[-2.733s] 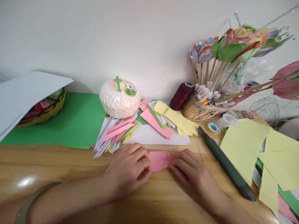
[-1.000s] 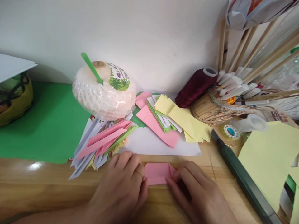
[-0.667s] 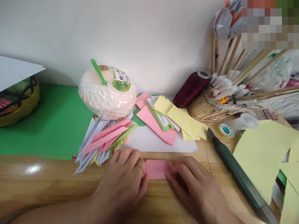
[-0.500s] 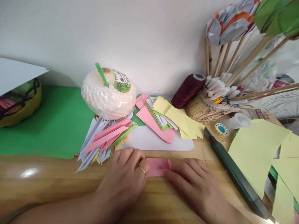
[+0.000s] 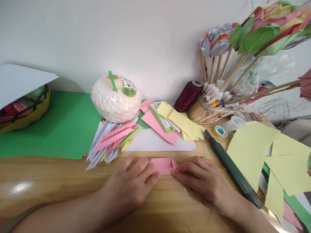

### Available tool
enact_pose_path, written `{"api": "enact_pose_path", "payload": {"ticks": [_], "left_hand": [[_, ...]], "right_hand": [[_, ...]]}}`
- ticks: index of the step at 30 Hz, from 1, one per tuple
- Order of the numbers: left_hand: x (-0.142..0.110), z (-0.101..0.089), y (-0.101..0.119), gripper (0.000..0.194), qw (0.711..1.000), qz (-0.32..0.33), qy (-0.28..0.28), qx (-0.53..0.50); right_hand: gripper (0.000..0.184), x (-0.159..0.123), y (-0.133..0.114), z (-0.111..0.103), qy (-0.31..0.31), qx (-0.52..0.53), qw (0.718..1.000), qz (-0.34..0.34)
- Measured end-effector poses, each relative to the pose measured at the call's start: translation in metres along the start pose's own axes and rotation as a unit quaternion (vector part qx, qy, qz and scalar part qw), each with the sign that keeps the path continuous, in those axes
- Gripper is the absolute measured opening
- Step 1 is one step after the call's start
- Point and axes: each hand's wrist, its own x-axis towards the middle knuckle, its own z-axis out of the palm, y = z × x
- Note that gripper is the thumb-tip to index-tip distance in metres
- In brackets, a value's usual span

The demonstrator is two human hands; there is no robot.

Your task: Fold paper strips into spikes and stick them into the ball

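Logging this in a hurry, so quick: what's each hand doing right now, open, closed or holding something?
Left hand: closed, holding the left end of the pink paper.
Right hand: closed, holding the pink paper's folded right end.

We see moderate, soft indoor light, with the far wall (image 5: pixel 145 42) pale in the middle and greyer toward the left. A white glare spot sits on the left of the surface (image 5: pixel 63 178), and small highlights dot the wrapped coconut (image 5: pixel 114 103). We find soft shadow beneath the right hand (image 5: pixel 206 181). Fine detail looks slightly smeared, and wide-angle stretching pulls the paper flowers (image 5: pixel 264 32) at far right.
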Motion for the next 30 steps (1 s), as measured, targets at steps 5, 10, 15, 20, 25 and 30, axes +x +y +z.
{"api": "enact_pose_path", "payload": {"ticks": [5, 10, 15, 20, 25, 30], "left_hand": [[-0.003, -0.011, -0.004, 0.028, 0.999, 0.033, -0.003, 0.005], [-0.006, -0.014, -0.007, 0.027, 0.999, 0.036, -0.031, 0.009], [-0.004, -0.011, -0.008, 0.022, 0.998, 0.057, -0.035, 0.003], [-0.002, -0.014, -0.009, 0.025, 0.998, 0.053, -0.028, 0.003], [0.002, -0.018, -0.012, 0.033, 0.998, 0.066, -0.018, 0.012], [0.002, -0.016, -0.013, 0.034, 0.998, 0.062, -0.014, -0.001]], "right_hand": [[0.031, -0.005, 0.005, 0.002, -0.013, 0.013, 1.000, -0.009], [0.032, -0.003, 0.004, 0.002, -0.002, -0.014, 1.000, -0.023], [0.036, 0.003, -0.011, 0.003, -0.013, -0.084, 0.996, -0.026], [0.034, 0.007, -0.017, 0.000, -0.032, -0.063, 0.997, 0.013], [0.034, 0.005, -0.013, -0.004, -0.026, -0.007, 0.999, 0.026], [0.032, 0.002, -0.009, -0.008, -0.015, 0.033, 0.999, 0.036]]}}
